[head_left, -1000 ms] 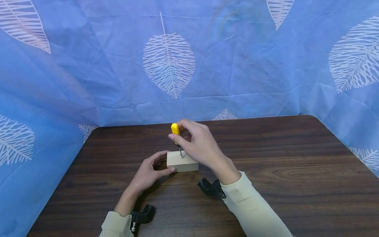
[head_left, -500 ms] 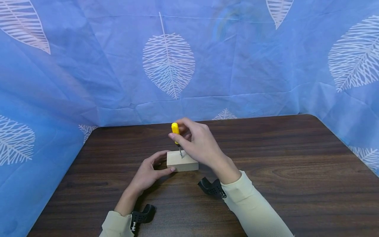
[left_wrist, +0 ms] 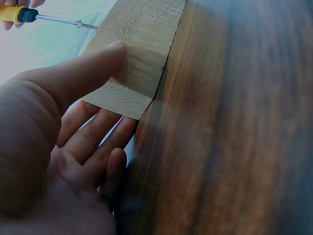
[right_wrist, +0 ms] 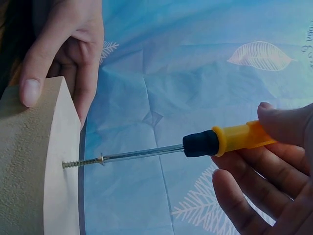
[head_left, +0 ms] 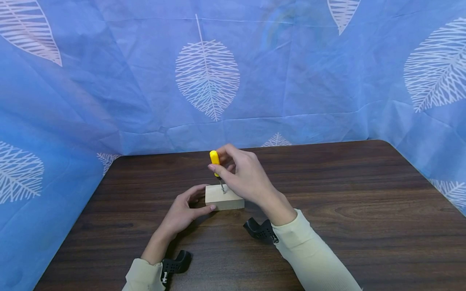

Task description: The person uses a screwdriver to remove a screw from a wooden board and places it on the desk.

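Observation:
A pale wooden block [head_left: 223, 205] lies on the dark wood table, gripped at its left end by my left hand [head_left: 182, 212], thumb on the near side and fingers behind. From the block's top face stands a screw [right_wrist: 80, 163], its tip in the wood and most of its thread showing. My right hand [head_left: 249, 173] pinches the yellow handle of a screwdriver [head_left: 215, 158] between thumb and fingers. The screwdriver's shaft [right_wrist: 142, 152] meets the screw head in the right wrist view, tool and screw nearly in line. In the left wrist view the thumb [left_wrist: 105, 61] presses the block's side.
The brown table [head_left: 346, 194] reaches far to both sides, its back edge against a blue cloth [head_left: 291, 81] with white leaf prints. Black camera mounts, one at the left wrist [head_left: 176, 262] and one at the right [head_left: 259, 229], jut out over the table.
The screwdriver's handle has turned slightly, and my right fingers have shifted a little on it. The block and my left hand stay in place.

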